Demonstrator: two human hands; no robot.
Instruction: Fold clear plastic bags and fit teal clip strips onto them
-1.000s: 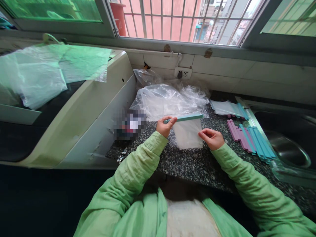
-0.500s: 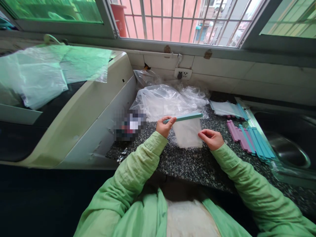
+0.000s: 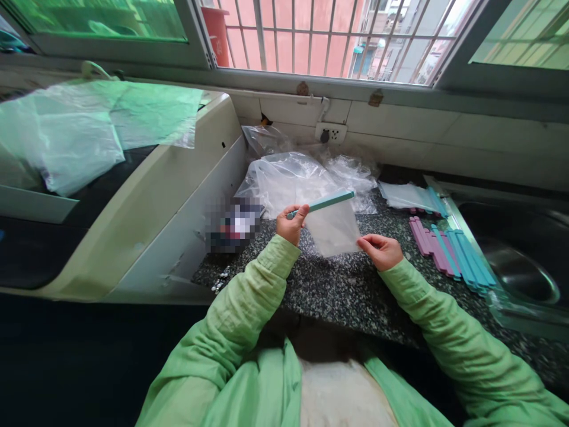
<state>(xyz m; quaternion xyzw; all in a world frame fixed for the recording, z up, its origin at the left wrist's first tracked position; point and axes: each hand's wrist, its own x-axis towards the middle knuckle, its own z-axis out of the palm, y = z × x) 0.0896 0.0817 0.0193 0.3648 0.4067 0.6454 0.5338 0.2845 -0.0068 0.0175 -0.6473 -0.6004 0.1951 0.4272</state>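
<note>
A small clear plastic bag (image 3: 334, 230) hangs over the speckled countertop (image 3: 338, 290), with a long teal clip stick (image 3: 326, 202) along its top edge. My left hand (image 3: 291, 222) pinches the left end of that teal stick. My right hand (image 3: 383, 249) pinches the bag's lower right corner. The stick is tilted, its right end higher. Both arms wear light green sleeves.
Crumpled clear bags (image 3: 293, 181) lie behind the hands. Several teal and pink clip sticks (image 3: 448, 249) lie to the right beside a steel sink (image 3: 520, 276). Flat bags with a teal stick (image 3: 411, 196) lie further back. A cream appliance (image 3: 146, 196) stands left, a wall socket (image 3: 329, 133) behind.
My left hand has lifted and drawn the teal stick and bag slightly left and up, tilting the stick more. My right hand has stayed on the bag's corner.
</note>
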